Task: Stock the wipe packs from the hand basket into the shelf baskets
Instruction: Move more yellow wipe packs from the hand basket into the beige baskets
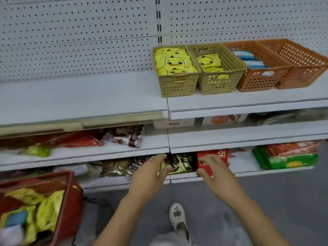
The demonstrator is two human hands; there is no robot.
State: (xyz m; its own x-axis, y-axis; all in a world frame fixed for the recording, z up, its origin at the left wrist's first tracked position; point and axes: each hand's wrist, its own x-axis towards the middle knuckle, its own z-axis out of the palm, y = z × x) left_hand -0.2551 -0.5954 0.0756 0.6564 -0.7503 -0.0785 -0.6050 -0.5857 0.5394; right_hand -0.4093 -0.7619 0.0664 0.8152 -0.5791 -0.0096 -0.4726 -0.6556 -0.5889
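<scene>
**Left hand (150, 172) and right hand (215, 172) open before the lower shelves**

We see both hands reaching forward side by side, near each other but apart, fingers loosely spread and holding nothing. They lie in front of the snack packets (182, 164) on the lowest shelf; whether any fingertip touches a packet we cannot tell. At lower left stands the red hand basket (71, 206), blurred, with yellow wipe packs (48, 212) and a blue pack (16, 219) piled inside. On the upper shelf (88, 98), at right, four shelf baskets stand in a row, sides touching. We note, from left: a tan basket (177, 86) filled with duck-print packs (173, 62); a second tan basket (220, 82) holding fewer of them; an orange basket (262, 80) with blue-and-white packs (248, 60) stacked along it; and a second orange basket (305, 71), whose contents we cannot make out. Perforated white panels (71, 32) back the shelving. Below the hands, a white shoe (177, 217) rests on the grey floor (266, 201).
</scene>
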